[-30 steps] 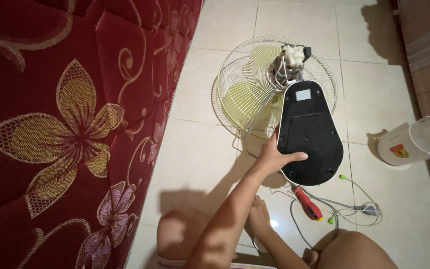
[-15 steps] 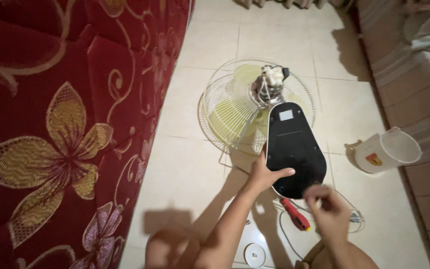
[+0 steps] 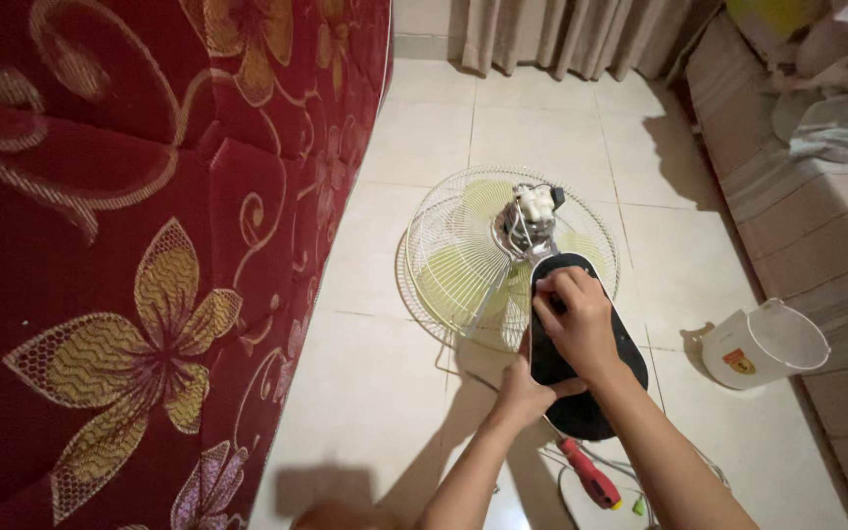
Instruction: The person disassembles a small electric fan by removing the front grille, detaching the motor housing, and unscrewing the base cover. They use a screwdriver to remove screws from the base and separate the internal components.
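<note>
Since the earlier frame the right hand (image 3: 573,324) has moved from the near right, where it hung blurred above the wires, up onto the black base (image 3: 581,373) of the fan; it now lies palm down over the base's far end, fingers curled, covering the pale rectangular label that showed there before. Whether it grips anything small I cannot tell. Left hand (image 3: 527,391) stays at the base's left edge, thumb across the black face and fingers wrapped under, holding it. The view has also tipped up, bringing in curtains (image 3: 571,34) at the far wall and heaped cloth (image 3: 826,108) on the sofa at the far right.

The fan lies on the tiled floor (image 3: 424,137) in the middle of the scene, its wire grille (image 3: 453,255) and pale green blades face down, the bare motor (image 3: 529,218) just beyond the right hand. A red-handled screwdriver (image 3: 589,473) lies near the base's close end among grey wires. To the right a white bucket (image 3: 763,345) lies on its side, with a small red and yellow label on its wall. A red mattress (image 3: 130,255) with gold flowers fills the left.
</note>
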